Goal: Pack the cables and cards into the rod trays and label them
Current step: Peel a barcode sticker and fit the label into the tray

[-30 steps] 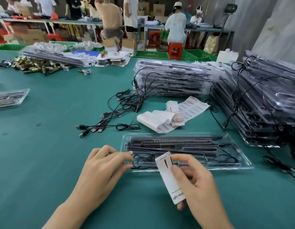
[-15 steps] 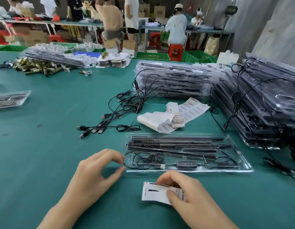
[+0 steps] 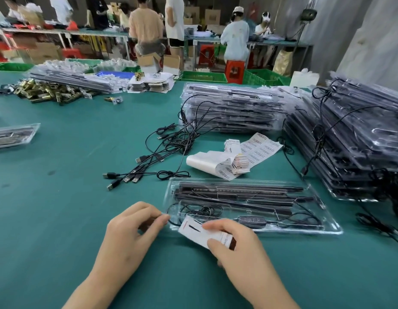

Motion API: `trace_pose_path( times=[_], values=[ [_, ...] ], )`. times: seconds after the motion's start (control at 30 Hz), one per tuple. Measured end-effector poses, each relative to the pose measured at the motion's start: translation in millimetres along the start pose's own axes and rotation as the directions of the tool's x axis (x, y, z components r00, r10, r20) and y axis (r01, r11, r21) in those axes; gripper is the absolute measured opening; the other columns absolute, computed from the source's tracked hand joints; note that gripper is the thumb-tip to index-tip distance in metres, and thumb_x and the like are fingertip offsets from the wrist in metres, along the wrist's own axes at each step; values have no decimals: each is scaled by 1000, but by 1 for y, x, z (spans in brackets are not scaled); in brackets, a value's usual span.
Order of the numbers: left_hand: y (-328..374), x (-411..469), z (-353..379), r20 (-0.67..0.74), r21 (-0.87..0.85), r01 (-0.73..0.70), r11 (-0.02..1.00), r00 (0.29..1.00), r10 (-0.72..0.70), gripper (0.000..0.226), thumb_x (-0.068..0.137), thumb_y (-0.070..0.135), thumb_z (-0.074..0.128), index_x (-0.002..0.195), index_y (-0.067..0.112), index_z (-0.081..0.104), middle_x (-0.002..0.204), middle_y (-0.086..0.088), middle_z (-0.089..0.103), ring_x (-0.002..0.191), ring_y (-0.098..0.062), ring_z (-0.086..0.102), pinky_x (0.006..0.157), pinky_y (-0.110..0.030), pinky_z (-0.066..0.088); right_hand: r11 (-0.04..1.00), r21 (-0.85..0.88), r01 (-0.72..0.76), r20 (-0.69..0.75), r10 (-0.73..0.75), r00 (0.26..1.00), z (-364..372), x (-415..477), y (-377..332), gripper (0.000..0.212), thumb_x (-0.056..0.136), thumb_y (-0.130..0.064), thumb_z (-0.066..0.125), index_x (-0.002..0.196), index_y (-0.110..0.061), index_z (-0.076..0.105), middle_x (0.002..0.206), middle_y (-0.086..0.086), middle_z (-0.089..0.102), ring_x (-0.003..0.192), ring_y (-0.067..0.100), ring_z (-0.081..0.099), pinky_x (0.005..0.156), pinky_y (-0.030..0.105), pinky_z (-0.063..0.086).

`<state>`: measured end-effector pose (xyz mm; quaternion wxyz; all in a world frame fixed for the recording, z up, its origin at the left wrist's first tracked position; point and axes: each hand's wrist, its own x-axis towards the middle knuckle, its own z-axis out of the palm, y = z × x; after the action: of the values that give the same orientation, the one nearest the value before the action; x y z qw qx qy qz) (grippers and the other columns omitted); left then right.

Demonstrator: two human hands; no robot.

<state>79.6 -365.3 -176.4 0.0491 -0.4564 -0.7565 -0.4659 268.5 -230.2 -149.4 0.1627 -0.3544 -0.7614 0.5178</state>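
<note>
A clear plastic rod tray (image 3: 327, 221) lies in front of me on the green table, holding black rods and a coiled black cable with an inline controller (image 3: 251, 220). My right hand (image 3: 240, 248) grips a white card (image 3: 198, 233) at the tray's near left edge, the card tilted with its far end over the rim. My left hand (image 3: 131, 230) pinches the tray's near left corner with fingertips. Loose USB cables (image 3: 149, 166) lie behind the tray to the left. A small stack of cards (image 3: 234, 152) and barcode label sheets (image 3: 260, 146) sit just beyond the tray.
Tall stacks of filled trays stand at the right (image 3: 358, 139) and centre back (image 3: 233, 108). One tray (image 3: 13, 136) lies at the far left edge. Gold metal parts (image 3: 44, 92) and more tray and card piles are at the back left. Several people work at benches behind.
The right hand lowered the card onto the table in front of the tray, then lifted it back up to the tray's near left edge. The left hand stayed at the tray's corner.
</note>
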Motion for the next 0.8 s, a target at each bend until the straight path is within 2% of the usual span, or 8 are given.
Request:
trace_pose_path(
  times=[0.1, 0.2, 0.33, 0.47, 0.6, 0.67, 0.73, 0.8],
  values=[
    [1, 1, -2, 28, 0, 19, 1000, 999, -19, 11, 89, 36, 70, 80, 34, 77, 101, 23, 72, 80, -10, 69, 67, -22, 50, 956, 286, -60, -49, 77, 996, 3, 2, 0, 33, 90, 2, 64, 91, -31, 67, 85, -7, 72, 56, 13, 66, 55, 26, 55],
    [-1, 1, -4, 56, -4, 25, 1000, 998, -24, 7, 87, 31, 80, 85, 37, 79, 110, 28, 71, 79, -5, 67, 68, -16, 48, 892, 448, -58, -112, 121, 986, 14, 1, 2, 18, 89, 9, 67, 95, -6, 60, 84, -4, 72, 67, 25, 75, 63, 36, 62],
    [-5, 2, -3, 148, 138, 46, 989, 987, -67, 28, 84, 28, 81, 107, 45, 77, 118, 42, 63, 96, -6, 57, 83, -23, 49, 843, 538, -27, -220, 172, 960, 26, -2, 6, 26, 82, 6, 75, 96, -8, 59, 87, -1, 76, 75, 26, 76, 68, 36, 62],
    [-4, 1, -5, 184, 253, -43, 966, 983, -4, 25, 97, 41, 63, 119, 40, 75, 120, 40, 62, 101, 0, 51, 83, -23, 48, 832, 554, 2, -256, 169, 952, 29, -4, 10, 35, 79, 8, 78, 101, -12, 59, 93, -7, 78, 83, 17, 77, 69, 21, 59],
    [-2, -2, -7, 290, 320, -139, 937, 956, 43, 47, 96, 46, 42, 130, 29, 70, 129, 25, 60, 107, -9, 52, 93, -23, 44, 947, 321, 21, -305, 82, 949, 22, -2, 13, 40, 79, 4, 80, 93, -26, 58, 92, -19, 76, 74, 9, 75, 70, 24, 60],
    [-2, -3, -7, 317, 343, -157, 926, 947, 43, 48, 97, 44, 40, 132, 27, 68, 133, 22, 58, 113, -13, 52, 95, -32, 49, 997, 56, 47, -300, -28, 953, 17, -1, 12, 39, 78, -13, 85, 88, -36, 55, 81, -25, 71, 61, 4, 69, 70, 25, 57],
    [-1, -3, -8, 333, 356, -170, 919, 942, 45, 48, 98, 43, 39, 133, 28, 67, 136, 21, 57, 118, -14, 52, 94, -36, 52, 910, -393, 135, -304, -267, 915, 12, 0, 8, 35, 70, -36, 90, 83, -41, 57, 70, -25, 64, 58, 1, 58, 59, 15, 46],
    [0, -3, -9, 347, 369, -180, 912, 937, 45, 47, 98, 43, 38, 133, 29, 67, 137, 22, 56, 121, -14, 51, 94, -36, 52, 726, -646, 236, -247, -491, 835, 6, 2, 5, 34, 60, -43, 94, 80, -41, 66, 68, -22, 60, 62, 3, 56, 51, 18, 44]
  ],
)
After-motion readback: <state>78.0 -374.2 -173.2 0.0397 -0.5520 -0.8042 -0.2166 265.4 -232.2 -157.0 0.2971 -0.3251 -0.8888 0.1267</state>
